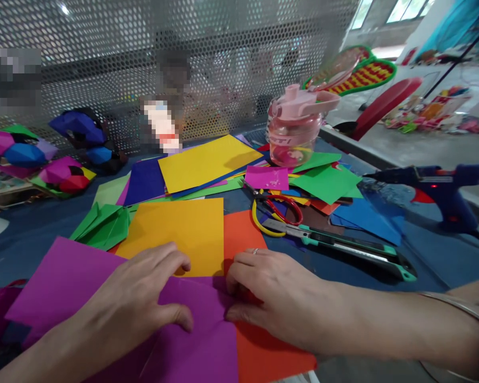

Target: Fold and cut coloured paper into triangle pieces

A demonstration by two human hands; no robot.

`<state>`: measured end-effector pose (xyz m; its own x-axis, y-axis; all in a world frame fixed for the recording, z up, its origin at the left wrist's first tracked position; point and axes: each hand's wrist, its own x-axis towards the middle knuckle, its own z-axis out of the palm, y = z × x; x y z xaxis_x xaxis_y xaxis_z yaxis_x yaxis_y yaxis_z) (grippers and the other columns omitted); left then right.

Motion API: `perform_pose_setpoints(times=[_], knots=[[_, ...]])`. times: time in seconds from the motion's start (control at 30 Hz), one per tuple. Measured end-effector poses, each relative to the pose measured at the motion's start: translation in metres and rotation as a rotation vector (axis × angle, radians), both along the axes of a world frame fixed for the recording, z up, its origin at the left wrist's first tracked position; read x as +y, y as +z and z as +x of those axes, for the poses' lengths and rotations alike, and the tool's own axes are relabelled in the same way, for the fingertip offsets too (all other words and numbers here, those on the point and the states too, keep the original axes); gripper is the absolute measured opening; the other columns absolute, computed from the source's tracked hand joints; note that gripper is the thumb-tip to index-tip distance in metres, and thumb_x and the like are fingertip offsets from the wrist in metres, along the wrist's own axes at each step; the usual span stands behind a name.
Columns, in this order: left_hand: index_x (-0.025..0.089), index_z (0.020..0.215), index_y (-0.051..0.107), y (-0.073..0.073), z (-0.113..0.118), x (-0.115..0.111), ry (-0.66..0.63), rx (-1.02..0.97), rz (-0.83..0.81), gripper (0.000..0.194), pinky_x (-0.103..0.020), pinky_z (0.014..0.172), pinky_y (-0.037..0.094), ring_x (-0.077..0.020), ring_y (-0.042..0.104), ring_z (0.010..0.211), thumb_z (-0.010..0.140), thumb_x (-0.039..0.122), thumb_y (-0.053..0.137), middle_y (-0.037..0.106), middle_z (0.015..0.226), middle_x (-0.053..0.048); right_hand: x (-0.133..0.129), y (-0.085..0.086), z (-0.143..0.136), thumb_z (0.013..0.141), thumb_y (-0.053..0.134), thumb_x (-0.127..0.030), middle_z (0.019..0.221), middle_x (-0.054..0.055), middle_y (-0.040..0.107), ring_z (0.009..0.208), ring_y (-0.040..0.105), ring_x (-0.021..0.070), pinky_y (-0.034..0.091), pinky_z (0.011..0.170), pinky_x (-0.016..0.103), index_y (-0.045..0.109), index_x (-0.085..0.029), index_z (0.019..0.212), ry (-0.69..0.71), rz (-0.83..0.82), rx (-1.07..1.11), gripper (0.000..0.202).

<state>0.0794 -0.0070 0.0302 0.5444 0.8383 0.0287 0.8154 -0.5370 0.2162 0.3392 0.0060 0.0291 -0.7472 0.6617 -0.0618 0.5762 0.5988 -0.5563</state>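
Note:
A purple sheet (195,351) with a crease lies in front of me, over an orange-red sheet (271,346) and beside a golden-yellow sheet (179,223). My left hand (143,292) rests on the purple paper, thumb and fingers apart, with fingertips near the yellow sheet's lower edge. At the purple sheet's right edge, my right hand (263,292) has its fingers curled and its thumb close to them, pinching the paper edge. Another purple piece (67,282) extends left beneath my left forearm.
Scissors (279,213), a green-and-black utility knife (351,247) and a blue glue gun (443,186) lie to the right. A pink bottle (293,127) stands behind stacked paper (211,162). Folded green pieces (104,226) and colourful paper shapes (66,173) are left.

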Motion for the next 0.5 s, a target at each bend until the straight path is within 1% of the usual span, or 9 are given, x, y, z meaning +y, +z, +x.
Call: perform_pose_setpoints(times=[0.1, 0.2, 0.27, 0.33, 0.43, 0.5], knots=[[0.023, 0.094, 0.063, 0.004, 0.001, -0.002, -0.046, -0.030, 0.025, 0.035, -0.030, 0.069, 0.048, -0.0206, 0.063, 0.080, 0.068, 0.028, 0.086, 0.063, 0.089, 0.002, 0.000, -0.001, 0.000, 0.083, 0.074, -0.031, 0.088, 0.003, 0.070, 0.079, 0.062, 0.0184, 0.039, 0.067, 0.028, 0.068, -0.016, 0.088, -0.026, -0.034, 0.045, 0.017], [0.024, 0.084, 0.066, 0.007, 0.000, -0.001, -0.093, -0.060, 0.010, 0.024, -0.027, 0.063, 0.044, -0.0177, 0.060, 0.074, 0.071, 0.027, 0.086, 0.060, 0.080, 0.004, -0.001, 0.000, 0.000, 0.081, 0.072, -0.026, 0.084, 0.001, 0.071, 0.076, 0.062, 0.0166, 0.038, 0.064, 0.026, 0.069, -0.018, 0.088, -0.067, -0.116, 0.104, 0.012], [0.023, 0.074, 0.065, 0.009, -0.001, -0.001, -0.091, -0.078, -0.018, 0.019, -0.026, 0.059, 0.042, -0.0159, 0.058, 0.070, 0.078, 0.029, 0.083, 0.057, 0.073, 0.004, -0.001, 0.002, 0.000, 0.081, 0.071, -0.026, 0.081, 0.000, 0.071, 0.071, 0.061, 0.0150, 0.038, 0.061, 0.025, 0.070, -0.018, 0.089, -0.099, -0.182, 0.139, 0.011], [0.022, 0.068, 0.060, 0.011, -0.002, -0.001, -0.082, -0.102, -0.018, 0.026, -0.026, 0.058, 0.040, -0.0147, 0.056, 0.067, 0.086, 0.033, 0.075, 0.055, 0.070, 0.004, 0.000, 0.004, 0.000, 0.082, 0.070, -0.026, 0.082, 0.000, 0.072, 0.069, 0.060, 0.0132, 0.039, 0.061, 0.024, 0.070, -0.019, 0.092, -0.132, -0.239, 0.196, 0.012], [0.021, 0.069, 0.056, 0.011, -0.003, -0.004, -0.090, -0.141, 0.128, 0.031, -0.028, 0.060, 0.039, -0.0150, 0.053, 0.066, 0.094, 0.036, 0.066, 0.055, 0.071, 0.003, 0.001, 0.005, 0.001, 0.084, 0.068, -0.022, 0.088, 0.000, 0.073, 0.072, 0.061, 0.0117, 0.041, 0.065, 0.022, 0.071, -0.019, 0.099, -0.162, -0.270, 0.307, 0.015], [0.022, 0.073, 0.057, 0.009, -0.004, -0.006, -0.094, -0.152, 0.255, 0.028, -0.031, 0.064, 0.039, -0.0167, 0.053, 0.069, 0.095, 0.037, 0.065, 0.056, 0.073, 0.002, 0.002, 0.005, 0.002, 0.084, 0.068, -0.021, 0.084, 0.000, 0.072, 0.069, 0.058, 0.0108, 0.041, 0.064, 0.022, 0.072, -0.018, 0.097, -0.178, -0.257, 0.332, 0.013]])
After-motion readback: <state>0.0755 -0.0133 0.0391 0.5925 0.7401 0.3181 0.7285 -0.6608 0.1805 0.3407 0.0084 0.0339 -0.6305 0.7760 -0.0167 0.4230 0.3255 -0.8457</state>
